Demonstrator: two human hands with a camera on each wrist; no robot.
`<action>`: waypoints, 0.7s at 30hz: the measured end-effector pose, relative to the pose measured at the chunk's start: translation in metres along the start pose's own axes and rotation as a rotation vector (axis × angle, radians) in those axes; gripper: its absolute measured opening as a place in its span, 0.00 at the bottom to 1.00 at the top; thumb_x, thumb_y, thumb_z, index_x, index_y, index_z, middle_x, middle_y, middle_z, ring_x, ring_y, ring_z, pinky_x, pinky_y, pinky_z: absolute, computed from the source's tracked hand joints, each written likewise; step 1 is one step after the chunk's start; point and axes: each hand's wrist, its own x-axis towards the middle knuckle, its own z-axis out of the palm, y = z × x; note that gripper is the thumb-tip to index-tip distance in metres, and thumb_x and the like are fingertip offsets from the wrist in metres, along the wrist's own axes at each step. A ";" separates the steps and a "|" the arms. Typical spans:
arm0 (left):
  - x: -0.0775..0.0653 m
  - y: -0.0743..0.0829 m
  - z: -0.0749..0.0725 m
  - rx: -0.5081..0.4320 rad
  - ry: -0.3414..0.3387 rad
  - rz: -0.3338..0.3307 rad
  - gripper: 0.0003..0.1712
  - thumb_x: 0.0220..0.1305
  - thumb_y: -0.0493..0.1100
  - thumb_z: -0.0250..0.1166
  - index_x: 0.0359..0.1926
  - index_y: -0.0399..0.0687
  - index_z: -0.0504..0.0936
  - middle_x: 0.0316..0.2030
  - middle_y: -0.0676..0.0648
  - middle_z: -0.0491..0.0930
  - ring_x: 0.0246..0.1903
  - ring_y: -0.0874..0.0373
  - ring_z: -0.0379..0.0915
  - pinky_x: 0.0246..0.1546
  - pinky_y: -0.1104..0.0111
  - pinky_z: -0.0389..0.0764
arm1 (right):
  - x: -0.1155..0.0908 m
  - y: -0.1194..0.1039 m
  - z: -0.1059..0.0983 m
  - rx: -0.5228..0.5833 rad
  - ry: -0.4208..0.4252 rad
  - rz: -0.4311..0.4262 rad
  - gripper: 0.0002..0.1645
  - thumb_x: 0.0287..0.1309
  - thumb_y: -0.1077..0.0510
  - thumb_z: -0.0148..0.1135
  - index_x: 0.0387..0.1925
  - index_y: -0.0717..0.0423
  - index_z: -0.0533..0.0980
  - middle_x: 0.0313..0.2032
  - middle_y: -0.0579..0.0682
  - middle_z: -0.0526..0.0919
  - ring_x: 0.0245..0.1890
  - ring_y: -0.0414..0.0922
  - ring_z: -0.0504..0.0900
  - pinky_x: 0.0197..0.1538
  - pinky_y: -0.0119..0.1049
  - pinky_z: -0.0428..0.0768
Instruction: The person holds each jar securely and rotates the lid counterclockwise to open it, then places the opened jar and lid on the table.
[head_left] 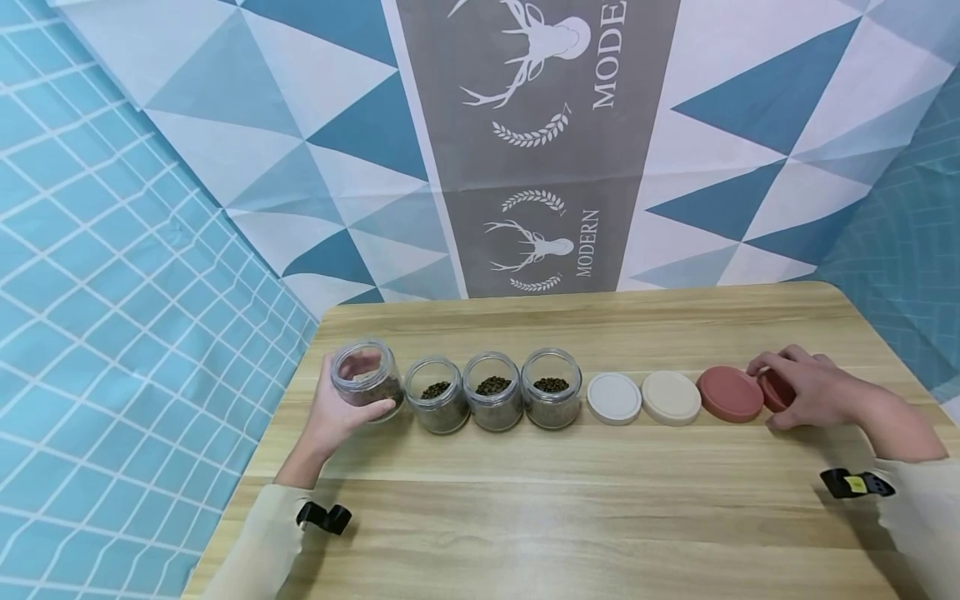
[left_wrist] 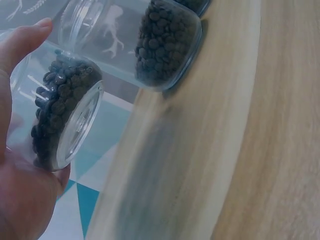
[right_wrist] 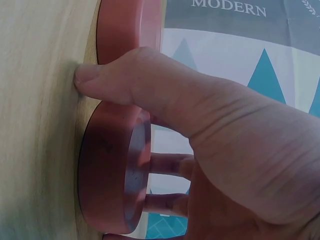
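My left hand grips a clear glass jar partly filled with dark bean-like pieces. It is lidless, tilted and raised off the table, at the left end of a row. Beside it stand three more open glass jars, the nearest, then a second and a third, holding similar pieces. At the right end, my right hand has its thumb and fingers round a dark red round lid. Its thumb tip touches the table between that lid and a neighbouring red lid.
A white lid and a cream lid lie between the jars and the red lids. Everything stands on a wooden table. A patterned cloth hangs behind it, and a blue gridded sheet at the left.
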 end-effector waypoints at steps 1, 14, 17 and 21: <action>0.000 -0.001 0.000 0.006 -0.001 -0.004 0.55 0.48 0.19 0.81 0.75 0.32 0.62 0.60 0.66 0.83 0.61 0.73 0.81 0.64 0.84 0.80 | 0.000 0.000 0.000 0.000 0.000 0.000 0.46 0.42 0.56 0.90 0.62 0.60 0.75 0.56 0.73 0.75 0.50 0.68 0.73 0.39 0.43 0.78; -0.002 -0.010 0.002 0.047 -0.083 -0.075 0.57 0.50 0.22 0.83 0.76 0.29 0.59 0.72 0.28 0.77 0.62 0.78 0.79 0.66 0.85 0.78 | 0.000 0.000 0.000 0.010 -0.010 0.012 0.47 0.42 0.56 0.89 0.63 0.60 0.75 0.57 0.73 0.74 0.51 0.69 0.72 0.38 0.44 0.79; -0.003 -0.013 0.003 0.048 -0.094 -0.089 0.57 0.50 0.22 0.83 0.76 0.27 0.59 0.73 0.23 0.75 0.61 0.79 0.79 0.66 0.85 0.78 | 0.001 0.000 0.000 0.010 -0.011 0.014 0.47 0.42 0.55 0.90 0.63 0.60 0.75 0.58 0.73 0.74 0.51 0.69 0.72 0.38 0.44 0.79; -0.004 -0.017 0.005 0.049 -0.108 -0.096 0.57 0.50 0.22 0.84 0.75 0.26 0.59 0.73 0.23 0.76 0.61 0.81 0.79 0.66 0.85 0.78 | 0.000 0.001 -0.001 0.006 -0.010 0.013 0.47 0.42 0.56 0.89 0.63 0.60 0.75 0.57 0.72 0.75 0.50 0.69 0.73 0.38 0.44 0.79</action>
